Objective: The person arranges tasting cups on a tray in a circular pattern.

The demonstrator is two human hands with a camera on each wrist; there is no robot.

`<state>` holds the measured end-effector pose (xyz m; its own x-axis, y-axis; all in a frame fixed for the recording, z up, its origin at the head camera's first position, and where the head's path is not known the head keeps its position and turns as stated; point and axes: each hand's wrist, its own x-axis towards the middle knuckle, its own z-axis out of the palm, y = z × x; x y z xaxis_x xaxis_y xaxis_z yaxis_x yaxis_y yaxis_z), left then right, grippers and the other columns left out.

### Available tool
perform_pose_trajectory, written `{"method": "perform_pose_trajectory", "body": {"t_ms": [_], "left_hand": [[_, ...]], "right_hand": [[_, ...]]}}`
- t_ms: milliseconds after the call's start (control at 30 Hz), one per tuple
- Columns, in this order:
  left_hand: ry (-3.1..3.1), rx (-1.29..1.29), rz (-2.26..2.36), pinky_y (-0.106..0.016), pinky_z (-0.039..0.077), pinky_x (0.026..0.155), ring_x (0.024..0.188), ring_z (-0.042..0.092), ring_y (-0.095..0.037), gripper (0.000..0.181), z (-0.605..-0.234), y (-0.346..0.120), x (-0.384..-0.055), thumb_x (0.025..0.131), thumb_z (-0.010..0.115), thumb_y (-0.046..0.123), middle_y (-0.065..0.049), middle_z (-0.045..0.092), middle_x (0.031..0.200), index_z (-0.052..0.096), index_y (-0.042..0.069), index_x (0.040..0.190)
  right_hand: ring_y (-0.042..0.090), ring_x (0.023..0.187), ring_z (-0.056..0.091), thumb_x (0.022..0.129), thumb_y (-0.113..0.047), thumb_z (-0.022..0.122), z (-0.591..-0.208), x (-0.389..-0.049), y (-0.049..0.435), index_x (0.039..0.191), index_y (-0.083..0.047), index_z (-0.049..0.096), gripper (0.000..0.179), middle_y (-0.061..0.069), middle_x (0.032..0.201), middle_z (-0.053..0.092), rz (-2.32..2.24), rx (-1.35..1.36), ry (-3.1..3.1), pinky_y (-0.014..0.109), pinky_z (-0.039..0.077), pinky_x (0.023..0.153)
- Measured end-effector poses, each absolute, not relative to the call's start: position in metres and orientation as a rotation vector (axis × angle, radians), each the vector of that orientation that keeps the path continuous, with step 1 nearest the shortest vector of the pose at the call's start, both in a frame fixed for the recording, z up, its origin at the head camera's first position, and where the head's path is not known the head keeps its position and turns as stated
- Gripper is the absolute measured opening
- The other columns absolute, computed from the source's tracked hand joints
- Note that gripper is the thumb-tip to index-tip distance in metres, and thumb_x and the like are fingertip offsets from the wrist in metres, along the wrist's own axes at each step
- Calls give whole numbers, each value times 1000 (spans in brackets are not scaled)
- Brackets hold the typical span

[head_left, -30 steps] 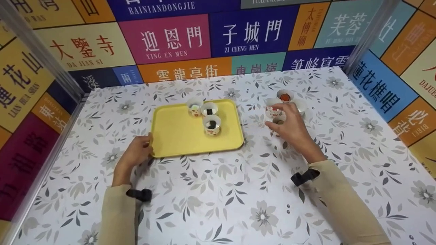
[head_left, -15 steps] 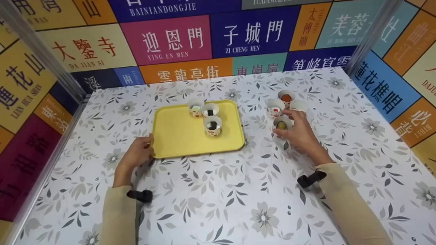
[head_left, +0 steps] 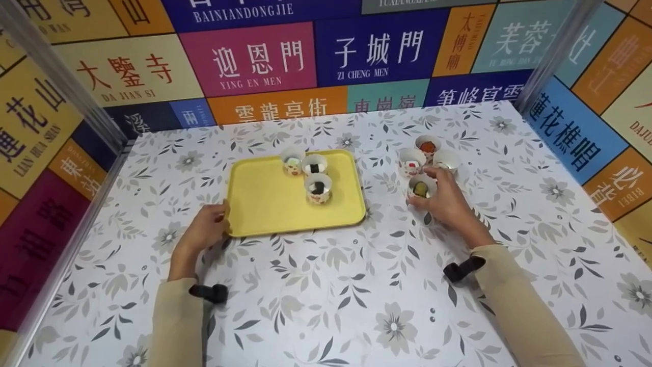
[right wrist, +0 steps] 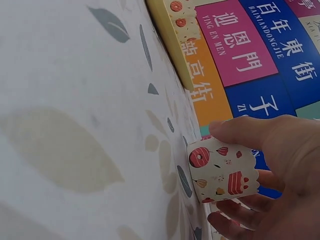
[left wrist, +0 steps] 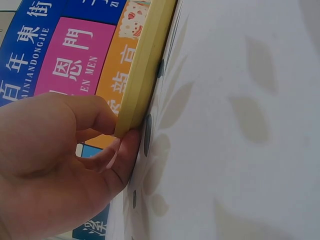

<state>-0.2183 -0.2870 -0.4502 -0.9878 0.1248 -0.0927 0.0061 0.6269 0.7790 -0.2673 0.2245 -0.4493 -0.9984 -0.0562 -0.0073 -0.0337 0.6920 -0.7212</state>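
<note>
1. Paper cup (right wrist: 225, 170), printed with sweets and holding a green piece: right of the tray, nearest the person in a cluster. Whether its base touches the counter cannot be told.
2. Right hand (head_left: 449, 200): grasps this cup by its side, thumb and fingers on opposite faces.
3. Likely hazards: too firm a squeeze could buckle the thin wall; an uneven lift could tip out the piece; the knuckles, close to the neighbours, could knock one over.
4. Neighbouring cups, three: one with an orange-red filling (head_left: 427, 148), one with a white-and-red piece (head_left: 411, 165), and one with pale contents (head_left: 448, 158), partly hidden by the right hand.
5. Yellow tray (head_left: 265, 204), one: bears three upright cups, namely a pale-green-filled cup (head_left: 292, 162), a black-banded white-filled cup (head_left: 315, 165) and a black-and-white-filled cup (head_left: 318, 191).
6. Left hand (head_left: 208, 225): pinches the tray's left edge; a tug here could topple those cups.
7. Count: seven cups, one tray, two hands, all at one floral counter (head_left: 326, 290).
</note>
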Motion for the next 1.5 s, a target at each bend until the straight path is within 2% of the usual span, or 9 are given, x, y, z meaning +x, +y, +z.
{"method": "perform_pose_trajectory", "body": {"t_ms": [133, 433, 833, 933, 1067, 1167, 1267, 1367, 1500], "left_hand": [[2730, 173, 1296, -24, 41, 50, 54, 48, -10, 15, -451, -288, -218, 98, 43, -5, -17, 60, 78, 58, -8, 95], [2748, 138, 1233, -24, 42, 53, 60, 51, -14, 10, -450, -287, -218, 94, 44, -8, -20, 59, 89, 53, -6, 95], [2768, 128, 1201, -25, 41, 51, 55, 49, -10, 15, -450, -287, -219, 99, 44, -1, -12, 56, 77, 58, -5, 97], [2766, 133, 1212, -24, 40, 51, 54, 48, -9, 15, -449, -287, -218, 99, 44, -2, -15, 57, 77, 58, -5, 97], [2742, 165, 1261, -24, 40, 49, 53, 48, -10, 15, -448, -288, -218, 98, 43, -4, -23, 63, 87, 58, -8, 97], [2738, 165, 1261, -25, 41, 50, 55, 49, -11, 16, -448, -288, -216, 97, 43, -5, -26, 64, 94, 58, -8, 101], [2756, 143, 1234, -25, 41, 51, 56, 50, -12, 17, -448, -288, -216, 96, 44, -5, -23, 64, 91, 59, -5, 104], [2758, 135, 1224, -24, 42, 51, 56, 51, -12, 15, -449, -287, -217, 97, 44, -3, -20, 62, 86, 58, -6, 99], [2749, 137, 1228, -24, 42, 51, 55, 50, -11, 18, -449, -286, -219, 99, 44, -1, -19, 61, 82, 61, -7, 102]], "right_hand": [[43, 143, 35, 84, -20, 79, -451, -267, 225, 149, -5, 34, 81, 25, 153, 34, -1215, -85, 2855, 56, 28, 118], [43, 138, 41, 85, -18, 78, -453, -265, 225, 151, -4, 29, 84, 27, 151, 37, -1236, -29, 2787, 56, 31, 117], [40, 141, 38, 85, -18, 78, -448, -262, 216, 149, -7, 37, 77, 24, 153, 38, -1218, -38, 2790, 55, 30, 117], [39, 143, 37, 85, -17, 78, -446, -261, 213, 149, -9, 38, 76, 22, 154, 37, -1230, -57, 2787, 54, 29, 118], [38, 143, 37, 85, -18, 79, -443, -259, 208, 151, -10, 38, 78, 20, 155, 38, -1229, -86, 2787, 53, 30, 118], [38, 143, 37, 84, -20, 80, -440, -257, 204, 151, -9, 37, 80, 20, 155, 38, -1215, -100, 2792, 53, 30, 118], [39, 144, 36, 84, -21, 80, -437, -256, 199, 152, -8, 35, 82, 20, 156, 37, -1203, -109, 2795, 54, 29, 119], [40, 146, 33, 84, -21, 81, -434, -255, 193, 152, -8, 35, 83, 20, 158, 34, -1193, -129, 2800, 53, 27, 120], [38, 147, 32, 85, -21, 80, -430, -256, 185, 152, -7, 35, 82, 20, 158, 35, -1171, -180, 2805, 51, 28, 121]]}}
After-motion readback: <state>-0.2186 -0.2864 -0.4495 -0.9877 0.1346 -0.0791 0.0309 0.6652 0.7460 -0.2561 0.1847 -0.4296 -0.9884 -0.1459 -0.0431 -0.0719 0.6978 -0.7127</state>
